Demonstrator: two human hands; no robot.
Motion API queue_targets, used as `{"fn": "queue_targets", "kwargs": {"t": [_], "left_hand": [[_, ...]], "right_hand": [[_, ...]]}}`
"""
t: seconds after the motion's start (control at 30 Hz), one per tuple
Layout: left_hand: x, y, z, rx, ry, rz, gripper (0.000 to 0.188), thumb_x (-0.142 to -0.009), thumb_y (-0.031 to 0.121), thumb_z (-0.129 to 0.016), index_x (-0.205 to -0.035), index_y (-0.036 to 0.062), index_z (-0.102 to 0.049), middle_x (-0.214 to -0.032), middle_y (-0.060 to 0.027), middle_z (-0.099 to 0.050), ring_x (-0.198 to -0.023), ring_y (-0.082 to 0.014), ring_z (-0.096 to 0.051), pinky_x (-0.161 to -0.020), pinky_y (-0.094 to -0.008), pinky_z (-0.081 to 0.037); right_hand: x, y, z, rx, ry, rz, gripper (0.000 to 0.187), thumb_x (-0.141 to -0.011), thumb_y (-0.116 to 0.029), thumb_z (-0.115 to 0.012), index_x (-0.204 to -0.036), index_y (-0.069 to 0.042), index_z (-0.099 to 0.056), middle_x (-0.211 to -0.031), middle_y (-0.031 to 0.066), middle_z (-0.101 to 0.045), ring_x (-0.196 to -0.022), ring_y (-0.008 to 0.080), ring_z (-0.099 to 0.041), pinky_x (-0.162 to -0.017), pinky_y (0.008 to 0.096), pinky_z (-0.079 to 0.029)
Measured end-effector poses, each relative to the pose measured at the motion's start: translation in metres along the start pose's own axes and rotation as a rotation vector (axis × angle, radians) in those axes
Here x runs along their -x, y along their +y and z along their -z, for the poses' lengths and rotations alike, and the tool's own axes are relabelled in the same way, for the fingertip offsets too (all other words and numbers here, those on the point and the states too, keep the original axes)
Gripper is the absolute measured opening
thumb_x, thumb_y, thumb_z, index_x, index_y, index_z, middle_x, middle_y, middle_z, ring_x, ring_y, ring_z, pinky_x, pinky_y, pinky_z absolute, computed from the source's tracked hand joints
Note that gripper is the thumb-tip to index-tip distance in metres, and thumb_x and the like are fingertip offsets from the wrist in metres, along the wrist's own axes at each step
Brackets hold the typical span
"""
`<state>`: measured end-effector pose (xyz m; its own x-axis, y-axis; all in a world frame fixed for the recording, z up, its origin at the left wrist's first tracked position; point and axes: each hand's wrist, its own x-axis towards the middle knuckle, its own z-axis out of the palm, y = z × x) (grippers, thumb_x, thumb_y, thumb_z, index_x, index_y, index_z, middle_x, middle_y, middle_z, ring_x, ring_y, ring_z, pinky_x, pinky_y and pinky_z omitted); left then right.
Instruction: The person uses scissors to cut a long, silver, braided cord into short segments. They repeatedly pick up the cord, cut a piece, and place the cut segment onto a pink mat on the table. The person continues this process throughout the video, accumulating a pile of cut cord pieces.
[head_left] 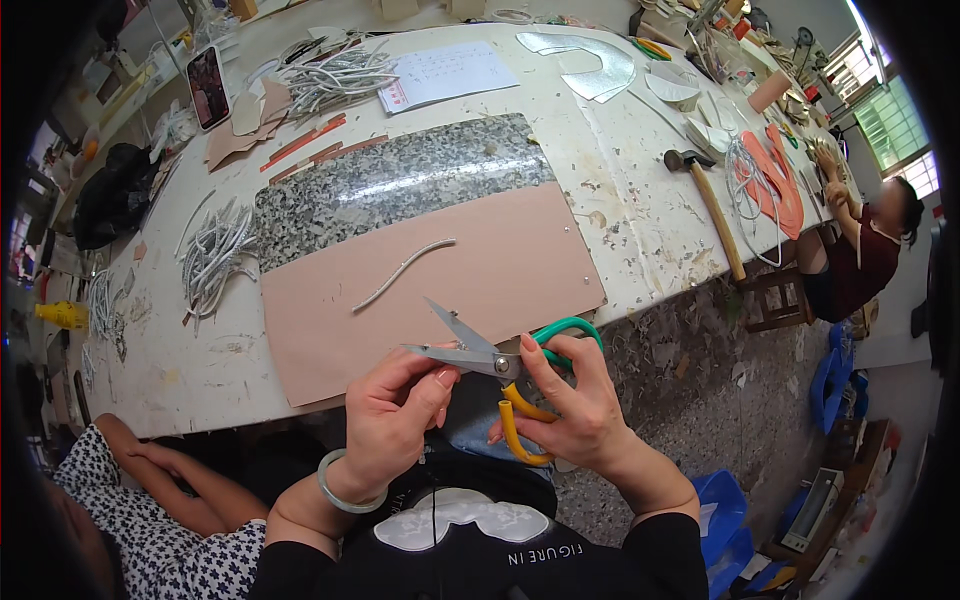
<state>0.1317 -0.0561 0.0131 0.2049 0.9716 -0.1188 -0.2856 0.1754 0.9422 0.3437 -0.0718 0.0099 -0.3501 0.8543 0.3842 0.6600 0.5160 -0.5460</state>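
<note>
Steel scissors point(503, 366) gape, gripped by the right hand point(580, 408); keep the left hand point(390, 408), fingers nearly closed, contents unclear, off the blades point(460, 328)

Workshop, scuffed white worktable point(190, 370), hammer point(716, 215), cord bundles point(215, 260), scattered offcuts point(228, 146)

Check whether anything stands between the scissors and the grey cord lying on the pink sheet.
Nothing visible does: only pink sheet shows between the scissors in the right hand and the grey cord. The left hand, nearer the body, is outside that gap.
</note>
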Motion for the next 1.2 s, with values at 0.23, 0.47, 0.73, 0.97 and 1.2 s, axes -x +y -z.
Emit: {"fn": "queue_targets", "kwargs": {"t": [0.23,0.47,0.73,0.97,1.2], "left_hand": [[-0.002,0.001,0.002,-0.036,-0.026,-0.024,0.016,-0.089,-0.002,-0.055,-0.103,-0.0063,-0.063,-0.087,-0.0049,-0.058,-0.060,-0.0045,-0.048,-0.050,-0.0185,-0.037],[-0.003,-0.005,0.004,-0.045,-0.020,-0.012,0.018,-0.090,0.001,-0.056,-0.106,-0.0059,-0.063,-0.086,-0.0041,-0.059,-0.060,-0.0040,-0.047,-0.050,-0.0178,-0.036],[-0.005,0.008,-0.002,0.018,-0.166,0.344,0.027,-0.091,0.009,-0.060,-0.116,-0.0004,-0.061,-0.088,-0.0033,-0.065,-0.067,-0.0049,-0.059,-0.049,-0.0158,-0.040],[-0.004,0.002,0.000,0.207,-0.415,0.399,0.043,-0.087,0.001,-0.063,-0.125,0.0022,-0.043,-0.101,-0.0098,-0.063,-0.087,-0.0112,-0.063,-0.070,-0.0204,-0.051],[-0.004,0.003,0.018,0.208,-0.235,0.179,0.017,-0.087,0.000,-0.062,-0.104,-0.0018,-0.060,-0.104,-0.0105,-0.060,-0.094,-0.0161,-0.062,-0.079,-0.0264,-0.052]], "right_hand": [[0.004,0.002,0.000,-0.012,-0.008,0.014,0.086,-0.056,-0.015,-0.084,-0.133,-0.003,-0.049,-0.105,0.0140,-0.053,-0.094,0.0280,-0.054,-0.076,0.0357,-0.049],[0.011,0.000,0.000,-0.053,0.001,-0.023,0.079,-0.060,-0.011,-0.082,-0.132,-0.001,-0.049,-0.095,0.0132,-0.057,-0.081,0.0236,-0.060,-0.069,0.0313,-0.052],[0.013,0.000,-0.005,-0.642,0.266,-0.351,0.061,-0.072,-0.001,-0.080,-0.124,0.003,-0.048,-0.087,0.0057,-0.062,-0.076,0.0079,-0.060,-0.068,0.0228,-0.052],[0.002,-0.016,-0.004,-0.880,0.181,-0.467,0.049,-0.076,0.008,-0.069,-0.120,0.002,-0.048,-0.079,0.0049,-0.061,-0.066,0.0057,-0.057,-0.057,0.0195,-0.048],[0.007,-0.016,-0.017,-0.741,0.542,-0.347,0.047,-0.079,0.011,-0.063,-0.120,0.002,-0.040,-0.074,0.0077,-0.055,-0.057,0.0101,-0.053,-0.050,0.0211,-0.047]]}}
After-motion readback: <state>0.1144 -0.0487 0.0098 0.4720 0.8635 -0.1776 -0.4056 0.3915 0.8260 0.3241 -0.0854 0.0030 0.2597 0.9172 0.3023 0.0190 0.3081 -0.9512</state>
